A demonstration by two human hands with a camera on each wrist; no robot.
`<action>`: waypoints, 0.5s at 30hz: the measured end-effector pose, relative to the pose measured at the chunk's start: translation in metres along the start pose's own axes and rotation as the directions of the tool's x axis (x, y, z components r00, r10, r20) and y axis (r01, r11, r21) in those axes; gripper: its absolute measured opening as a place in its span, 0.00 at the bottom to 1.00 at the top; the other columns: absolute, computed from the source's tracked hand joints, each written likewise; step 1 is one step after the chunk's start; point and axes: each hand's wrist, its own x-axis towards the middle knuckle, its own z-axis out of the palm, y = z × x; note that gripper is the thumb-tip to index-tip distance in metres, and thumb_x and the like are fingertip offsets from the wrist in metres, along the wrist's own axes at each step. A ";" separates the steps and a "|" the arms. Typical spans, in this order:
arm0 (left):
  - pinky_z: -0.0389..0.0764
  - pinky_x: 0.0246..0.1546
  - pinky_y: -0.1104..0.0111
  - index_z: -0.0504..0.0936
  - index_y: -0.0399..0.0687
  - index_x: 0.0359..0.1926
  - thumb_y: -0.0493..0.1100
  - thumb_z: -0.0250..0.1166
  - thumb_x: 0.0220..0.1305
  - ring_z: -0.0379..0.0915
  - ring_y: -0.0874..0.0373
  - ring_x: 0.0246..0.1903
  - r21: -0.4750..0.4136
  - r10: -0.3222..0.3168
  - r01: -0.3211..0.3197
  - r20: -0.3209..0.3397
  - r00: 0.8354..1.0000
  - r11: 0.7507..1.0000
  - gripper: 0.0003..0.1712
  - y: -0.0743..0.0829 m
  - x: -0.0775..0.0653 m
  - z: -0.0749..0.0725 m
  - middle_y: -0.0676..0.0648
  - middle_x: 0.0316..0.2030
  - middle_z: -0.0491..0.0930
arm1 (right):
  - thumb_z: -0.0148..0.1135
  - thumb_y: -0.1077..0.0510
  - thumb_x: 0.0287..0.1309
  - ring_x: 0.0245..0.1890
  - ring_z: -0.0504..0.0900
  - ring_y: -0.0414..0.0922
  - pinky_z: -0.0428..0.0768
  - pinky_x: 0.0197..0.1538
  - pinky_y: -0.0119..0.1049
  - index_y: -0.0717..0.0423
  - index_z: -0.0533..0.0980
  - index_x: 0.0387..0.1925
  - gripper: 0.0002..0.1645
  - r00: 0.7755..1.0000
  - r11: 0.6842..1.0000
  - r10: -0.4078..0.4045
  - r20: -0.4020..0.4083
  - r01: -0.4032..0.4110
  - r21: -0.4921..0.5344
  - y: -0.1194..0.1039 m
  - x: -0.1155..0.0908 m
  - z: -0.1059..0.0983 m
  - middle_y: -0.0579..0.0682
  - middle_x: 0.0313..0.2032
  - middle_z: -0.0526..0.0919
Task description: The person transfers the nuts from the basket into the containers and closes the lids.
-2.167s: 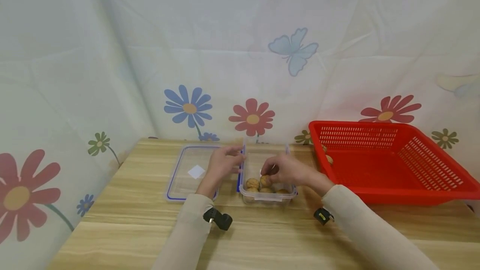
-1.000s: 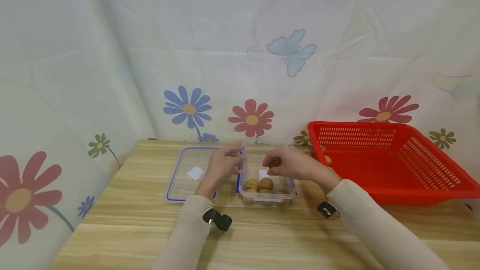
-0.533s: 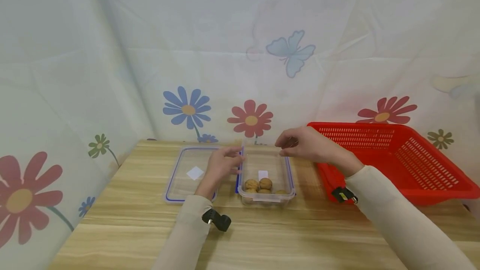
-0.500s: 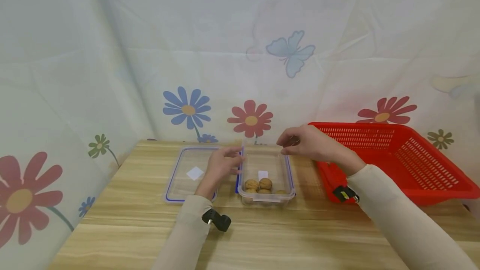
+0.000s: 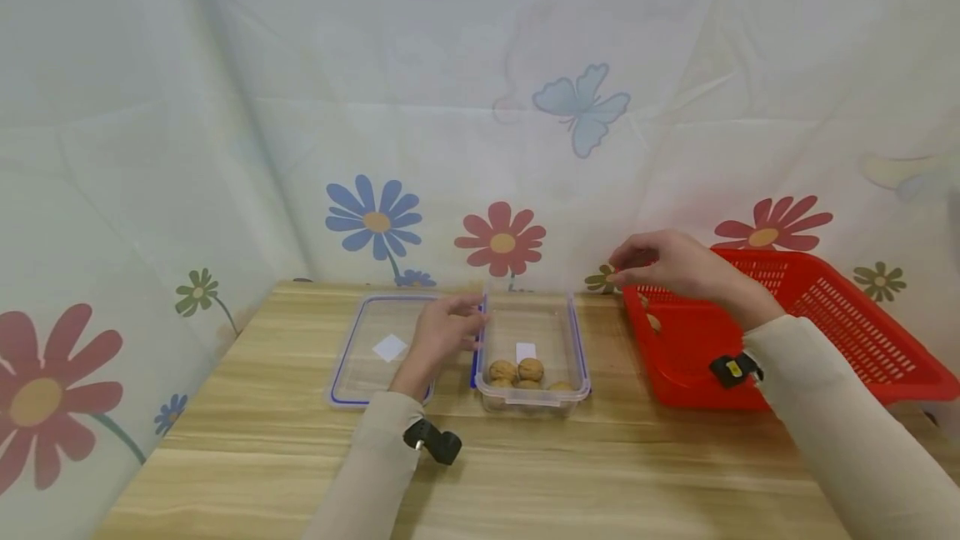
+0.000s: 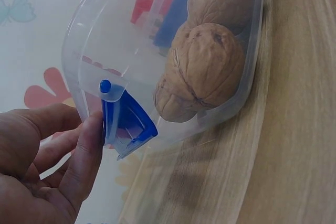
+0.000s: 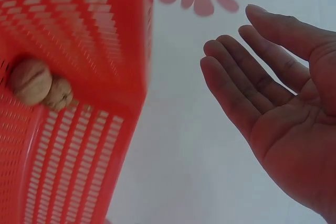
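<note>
My right hand (image 5: 671, 265) is raised beside the left wall of a red plastic basket (image 5: 757, 394), its fingers loosely extended and holding nothing in the right wrist view. Walnuts (image 7: 39, 85) lie in a corner of that basket. Fingers of my left hand (image 5: 446, 332) touch the left side of a clear plastic food box (image 5: 536, 398), right at its blue latch (image 6: 126, 114). Several walnuts (image 6: 207, 66) sit at the near end of the box, with a white paper square (image 5: 526, 351) showing behind them.
A clear lid (image 5: 382, 315) with a blue seal and a white label (image 5: 390, 347) lies on the wooden table (image 5: 495, 473), left of the box. A flower-print cloth (image 5: 480, 140) hangs behind the table.
My right hand let go of a walnut in the box, then rose and moved right to the basket's left edge. My left hand stayed at the box.
</note>
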 end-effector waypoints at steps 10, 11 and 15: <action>0.93 0.36 0.61 0.84 0.34 0.62 0.31 0.69 0.69 0.86 0.47 0.41 -0.030 0.049 -0.049 -0.002 0.999 0.998 0.21 -0.003 0.002 0.000 0.34 0.49 0.85 | 0.72 0.54 0.69 0.53 0.82 0.55 0.86 0.59 0.57 0.58 0.80 0.63 0.25 0.995 0.995 0.103 -0.005 -0.103 0.003 0.036 -0.008 -0.014 0.56 0.56 0.86; 0.93 0.36 0.61 0.84 0.34 0.62 0.31 0.69 0.69 0.86 0.47 0.42 -0.030 0.048 -0.048 -0.002 0.999 0.998 0.21 -0.003 0.002 0.000 0.34 0.49 0.85 | 0.72 0.54 0.69 0.53 0.83 0.55 0.86 0.59 0.57 0.59 0.80 0.64 0.26 0.994 0.994 0.108 -0.003 -0.108 0.008 0.040 -0.008 -0.015 0.56 0.57 0.86; 0.92 0.37 0.61 0.84 0.34 0.62 0.31 0.69 0.69 0.86 0.46 0.42 -0.024 0.045 -0.045 -0.001 0.999 0.999 0.21 -0.003 0.002 0.000 0.34 0.49 0.85 | 0.72 0.54 0.68 0.53 0.83 0.56 0.88 0.58 0.54 0.61 0.79 0.65 0.28 0.990 0.990 0.139 0.021 -0.140 0.033 0.051 -0.008 -0.016 0.58 0.57 0.85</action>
